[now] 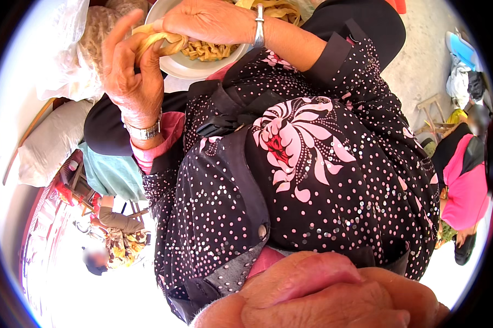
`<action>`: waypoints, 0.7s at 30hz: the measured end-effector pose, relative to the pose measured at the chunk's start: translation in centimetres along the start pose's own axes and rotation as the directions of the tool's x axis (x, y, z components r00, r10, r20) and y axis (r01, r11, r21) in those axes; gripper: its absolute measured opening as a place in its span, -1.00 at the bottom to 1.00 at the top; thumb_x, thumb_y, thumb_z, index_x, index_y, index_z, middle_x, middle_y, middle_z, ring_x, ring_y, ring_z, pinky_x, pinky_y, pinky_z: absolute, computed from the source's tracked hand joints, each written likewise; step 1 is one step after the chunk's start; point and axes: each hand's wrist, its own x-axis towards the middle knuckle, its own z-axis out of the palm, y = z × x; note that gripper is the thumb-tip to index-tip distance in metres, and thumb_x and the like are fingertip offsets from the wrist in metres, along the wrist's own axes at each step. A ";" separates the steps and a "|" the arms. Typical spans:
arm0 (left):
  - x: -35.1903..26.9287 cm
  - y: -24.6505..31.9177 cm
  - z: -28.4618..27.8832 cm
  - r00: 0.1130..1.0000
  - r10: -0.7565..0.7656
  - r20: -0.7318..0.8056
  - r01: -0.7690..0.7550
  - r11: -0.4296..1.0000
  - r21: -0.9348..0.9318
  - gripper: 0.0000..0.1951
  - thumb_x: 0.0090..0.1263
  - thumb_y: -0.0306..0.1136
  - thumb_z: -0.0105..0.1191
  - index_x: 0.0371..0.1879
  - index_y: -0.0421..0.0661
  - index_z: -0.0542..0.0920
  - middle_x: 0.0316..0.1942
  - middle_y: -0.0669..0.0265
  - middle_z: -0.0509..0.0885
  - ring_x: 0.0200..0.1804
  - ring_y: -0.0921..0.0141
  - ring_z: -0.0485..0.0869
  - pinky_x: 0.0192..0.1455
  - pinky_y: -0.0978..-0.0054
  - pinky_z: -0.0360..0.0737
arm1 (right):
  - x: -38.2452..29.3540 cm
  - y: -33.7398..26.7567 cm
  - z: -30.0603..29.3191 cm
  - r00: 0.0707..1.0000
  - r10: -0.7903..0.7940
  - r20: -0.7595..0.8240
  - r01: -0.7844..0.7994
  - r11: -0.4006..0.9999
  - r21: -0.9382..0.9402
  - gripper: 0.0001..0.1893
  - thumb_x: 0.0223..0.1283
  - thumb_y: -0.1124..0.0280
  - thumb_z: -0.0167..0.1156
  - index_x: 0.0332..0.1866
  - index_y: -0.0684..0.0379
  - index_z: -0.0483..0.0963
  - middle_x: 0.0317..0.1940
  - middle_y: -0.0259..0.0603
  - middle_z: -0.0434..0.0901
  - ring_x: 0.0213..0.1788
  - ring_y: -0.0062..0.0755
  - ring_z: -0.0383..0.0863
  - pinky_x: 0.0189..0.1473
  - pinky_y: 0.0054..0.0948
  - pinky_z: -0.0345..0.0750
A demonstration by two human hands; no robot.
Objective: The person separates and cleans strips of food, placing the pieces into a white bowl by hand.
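Observation:
My left hand (132,76), with a metal-banded watch at its wrist, grips a folded, soft yellow strip (164,44) between thumb and fingers. One finger of that hand points up and away. My right hand (213,20), wearing a silver bangle (259,28), holds the same strip from the other side, its thumb by the strip's upper edge. Beneath both hands is a white bowl (181,70). Short yellow cut pieces (209,51) lie inside it, and longer yellow strips (285,14) show beyond my right wrist. The bowl's far part is cut off by the frame.
Clear plastic bags with brown contents (94,45) stand at the left, above a pale sack (54,143). One person in patterned clothing (125,246) is at lower left; another in pink (465,180) is at right. A wooden stool (435,115) stands at right.

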 end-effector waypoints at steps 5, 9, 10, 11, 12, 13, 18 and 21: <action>-1.2 -0.7 1.2 0.858 -0.492 0.148 0.502 0.742 -0.444 -0.79 0.43 -0.54 0.26 -0.01 -0.20 0.64 -0.06 0.24 0.73 -0.14 0.48 0.67 -0.07 0.49 0.63 | -1.4 0.3 0.0 0.983 -0.093 -0.156 0.080 0.993 -0.085 -0.48 0.53 -0.11 0.01 -0.22 0.21 0.56 -0.40 -0.09 0.68 -0.30 -0.19 0.70 -0.23 -0.23 0.54; -1.1 -1.6 1.5 0.837 -0.354 0.416 0.456 0.033 -0.889 -0.59 0.49 -0.41 0.26 0.25 -0.25 0.54 -0.08 0.29 0.71 -0.29 0.61 0.55 -0.22 0.62 0.55 | -3.3 -1.7 0.1 0.949 -0.180 -0.260 0.174 0.984 -0.045 -0.61 0.52 -0.04 0.11 -0.02 0.12 0.56 -0.36 -0.07 0.69 -0.24 -0.01 0.73 -0.21 -0.27 0.59; -1.2 -1.0 1.6 0.790 -0.428 0.439 0.458 -0.063 -0.887 -0.55 0.50 -0.32 0.25 0.28 -0.26 0.53 -0.10 0.32 0.70 -0.35 0.63 0.47 -0.26 0.65 0.50 | -3.5 -1.9 -0.1 0.947 -0.200 -0.250 0.182 0.979 -0.091 -0.61 0.52 -0.03 0.11 -0.04 0.12 0.57 -0.36 -0.07 0.68 -0.25 0.01 0.72 -0.22 -0.28 0.59; -1.3 -1.1 1.8 0.798 -0.388 0.460 0.477 -0.059 -0.877 -0.54 0.49 -0.31 0.27 0.28 -0.26 0.53 -0.07 0.32 0.70 -0.32 0.62 0.50 -0.25 0.66 0.50 | -3.7 -1.9 -0.2 0.946 -0.218 -0.239 0.190 0.972 -0.136 -0.62 0.52 -0.02 0.10 -0.06 0.12 0.57 -0.36 -0.07 0.68 -0.27 0.03 0.71 -0.24 -0.28 0.59; -1.3 -1.1 1.8 0.805 -0.351 0.478 0.493 -0.053 -0.869 -0.54 0.48 -0.30 0.28 0.27 -0.26 0.54 -0.04 0.31 0.71 -0.29 0.61 0.53 -0.24 0.66 0.50 | -3.7 -1.6 -0.2 0.942 -0.231 -0.244 0.222 0.973 -0.068 -0.63 0.53 0.01 0.10 -0.10 0.13 0.59 -0.38 -0.08 0.67 -0.31 0.03 0.70 -0.29 -0.26 0.56; -1.4 -1.1 1.9 0.811 -0.313 0.495 0.508 -0.045 -0.860 -0.53 0.47 -0.29 0.29 0.27 -0.26 0.55 -0.02 0.31 0.71 -0.26 0.60 0.56 -0.23 0.66 0.50 | -3.9 -0.9 -0.4 0.953 -0.213 -0.213 0.198 0.976 -0.092 -0.63 0.54 0.02 0.10 -0.10 0.14 0.59 -0.39 -0.07 0.66 -0.33 0.01 0.69 -0.30 -0.27 0.55; -1.8 0.4 3.7 0.894 -0.382 0.234 0.432 0.597 -0.677 -0.72 0.53 -0.61 0.05 0.14 -0.23 0.71 0.00 0.30 0.75 0.04 0.39 0.69 0.25 0.55 0.53 | -5.4 0.4 -0.1 0.973 -0.050 -0.226 0.067 0.995 0.068 -0.60 0.56 0.03 0.09 -0.11 0.21 0.59 -0.49 -0.20 0.54 -0.47 -0.39 0.57 -0.37 -0.34 0.48; -0.5 1.8 3.4 0.953 -0.233 0.196 0.298 0.845 -0.445 -0.66 0.59 -0.36 -0.02 0.16 -0.29 0.66 -0.01 0.17 0.72 -0.03 0.46 0.69 0.13 0.48 0.61 | -6.0 0.2 0.5 0.944 0.210 -0.253 -0.119 0.936 0.332 -0.61 0.54 0.05 0.13 -0.14 0.21 0.61 -0.44 -0.36 0.57 -0.44 -0.68 0.55 -0.42 -0.59 0.47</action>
